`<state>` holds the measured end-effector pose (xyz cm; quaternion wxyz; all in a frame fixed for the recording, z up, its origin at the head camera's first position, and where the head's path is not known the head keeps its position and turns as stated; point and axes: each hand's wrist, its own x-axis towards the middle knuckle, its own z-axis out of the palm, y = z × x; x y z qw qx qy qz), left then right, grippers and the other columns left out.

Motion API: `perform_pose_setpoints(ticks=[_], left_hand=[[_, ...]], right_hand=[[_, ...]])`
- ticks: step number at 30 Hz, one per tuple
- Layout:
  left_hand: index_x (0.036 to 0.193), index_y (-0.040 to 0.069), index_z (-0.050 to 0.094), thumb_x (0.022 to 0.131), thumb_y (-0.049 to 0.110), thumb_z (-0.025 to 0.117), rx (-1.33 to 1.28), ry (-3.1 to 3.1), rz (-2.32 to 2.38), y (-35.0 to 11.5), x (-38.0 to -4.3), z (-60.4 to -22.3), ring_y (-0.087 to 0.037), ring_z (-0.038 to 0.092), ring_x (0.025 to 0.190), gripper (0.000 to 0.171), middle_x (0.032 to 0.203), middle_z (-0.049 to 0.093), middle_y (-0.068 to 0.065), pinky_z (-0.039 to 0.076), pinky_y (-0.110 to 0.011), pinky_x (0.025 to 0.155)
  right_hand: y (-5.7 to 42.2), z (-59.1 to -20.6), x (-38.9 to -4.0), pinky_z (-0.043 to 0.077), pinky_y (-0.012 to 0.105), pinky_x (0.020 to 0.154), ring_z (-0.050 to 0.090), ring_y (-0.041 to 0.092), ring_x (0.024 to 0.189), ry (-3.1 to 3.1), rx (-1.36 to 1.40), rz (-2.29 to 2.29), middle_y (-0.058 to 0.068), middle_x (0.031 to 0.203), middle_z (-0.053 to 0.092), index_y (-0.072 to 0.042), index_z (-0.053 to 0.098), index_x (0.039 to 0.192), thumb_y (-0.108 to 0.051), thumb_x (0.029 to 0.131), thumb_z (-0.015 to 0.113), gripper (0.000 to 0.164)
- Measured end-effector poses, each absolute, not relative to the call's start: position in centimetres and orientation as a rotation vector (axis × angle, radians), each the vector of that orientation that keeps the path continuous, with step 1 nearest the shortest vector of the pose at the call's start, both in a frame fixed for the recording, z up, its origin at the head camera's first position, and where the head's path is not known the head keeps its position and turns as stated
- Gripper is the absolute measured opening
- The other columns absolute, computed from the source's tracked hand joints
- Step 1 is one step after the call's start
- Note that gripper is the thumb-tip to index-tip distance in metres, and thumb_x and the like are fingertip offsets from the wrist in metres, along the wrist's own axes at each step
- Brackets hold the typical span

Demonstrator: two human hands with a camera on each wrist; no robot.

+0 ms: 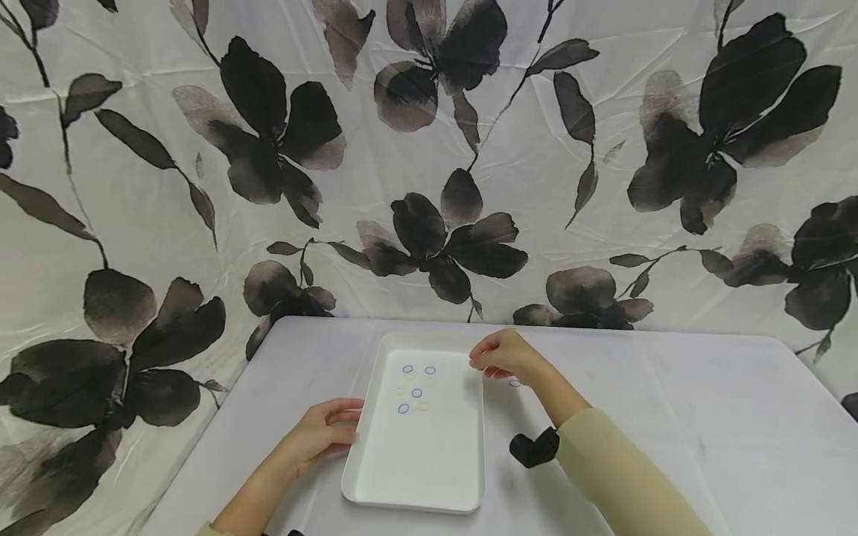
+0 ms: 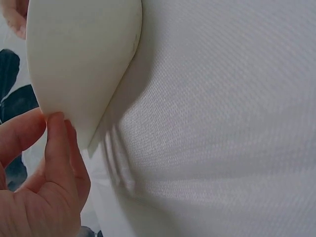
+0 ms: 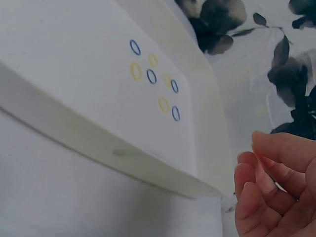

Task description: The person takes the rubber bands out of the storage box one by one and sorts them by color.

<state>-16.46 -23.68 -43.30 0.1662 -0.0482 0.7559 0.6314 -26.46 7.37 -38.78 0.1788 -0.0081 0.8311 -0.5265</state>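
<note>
On the table lies a white rectangular tray (image 1: 436,461), with several small blue rings (image 1: 417,393) and pale yellow rings (image 1: 423,406) toward its far end. My left hand (image 1: 325,432) pinches the tray's left rim; the left wrist view shows fingers on both sides of the edge. Beside the far right rim hovers my right hand (image 1: 506,356), its fingers loosely bent. In the right wrist view, nothing shows between its fingertips (image 3: 256,139). A single blue ring (image 1: 515,383) lies outside the tray, just under the right wrist.
A white cloth (image 1: 670,417) covers the table. Behind it hangs a white curtain (image 1: 523,171) with dark flowers. A black strap end (image 1: 534,448) dangles by the right sleeve (image 1: 617,461), above the cloth right of the tray.
</note>
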Motion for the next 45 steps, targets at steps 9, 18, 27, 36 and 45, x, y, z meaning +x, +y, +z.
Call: perform_pose_setpoints(ticks=[9, 18, 27, 36, 45], left_hand=[[0.133, -0.009, 0.041, 0.075, -0.006, 0.065, -0.13, 2.14, 1.806, -23.7, -16.5, -43.4, -0.021, 0.061, 0.095, 0.063, 0.121, 0.054, -0.022, 0.052, -0.031, 0.075], [0.134, -0.009, 0.039, 0.075, -0.006, 0.066, -0.129, 2.107, 1.827, -24.0, -16.5, -43.4, -0.022, 0.061, 0.096, 0.066, 0.121, 0.054, -0.023, 0.052, -0.033, 0.078], [0.134, -0.009, 0.039, 0.075, -0.006, 0.066, -0.138, 2.092, 1.838, -23.9, -16.5, -43.2, -0.022, 0.062, 0.095, 0.065, 0.12, 0.055, -0.021, 0.052, -0.031, 0.076], [0.135, -0.01, 0.037, 0.075, -0.007, 0.065, -0.112, 2.075, 1.854, -24.1, -16.4, -43.3, -0.021, 0.061, 0.095, 0.066, 0.122, 0.053, -0.024, 0.052, -0.031, 0.076], [0.135, -0.011, 0.037, 0.075, -0.008, 0.064, -0.099, 2.081, 1.858, -24.2, -16.3, -43.6, -0.022, 0.061, 0.096, 0.066, 0.124, 0.051, -0.027, 0.052, -0.032, 0.077]], right_hand=[[5.2, -38.9, -26.1, 0.047, 0.022, 0.052, 0.053, 0.014, 0.055, 2.348, -0.028, -1.492, 0.005, 0.072, 0.062, -0.002, 0.069, 0.086, -0.004, 0.078, 0.072, 0.009], [3.2, -39.5, -25.5, 0.049, 0.022, 0.053, 0.053, 0.013, 0.055, 2.294, -0.085, -1.53, 0.005, 0.071, 0.06, 0.0, 0.069, 0.084, -0.001, 0.077, 0.071, 0.007], [1.1, -40.4, -24.6, 0.051, 0.023, 0.054, 0.054, 0.011, 0.055, 2.252, -0.153, -1.534, 0.001, 0.067, 0.06, 0.0, 0.069, 0.084, -0.002, 0.076, 0.073, 0.009], [-0.3, -41.5, -24.5, 0.048, 0.021, 0.051, 0.052, 0.01, 0.051, 2.245, -0.171, -1.54, 0.0, 0.059, 0.055, 0.003, 0.068, 0.082, 0.002, 0.074, 0.073, 0.01], [-1.3, -43.0, -23.9, 0.047, 0.02, 0.049, 0.051, 0.011, 0.052, 2.275, -0.103, -1.549, 0.001, 0.061, 0.055, 0.002, 0.068, 0.077, 0.002, 0.073, 0.073, 0.007]])
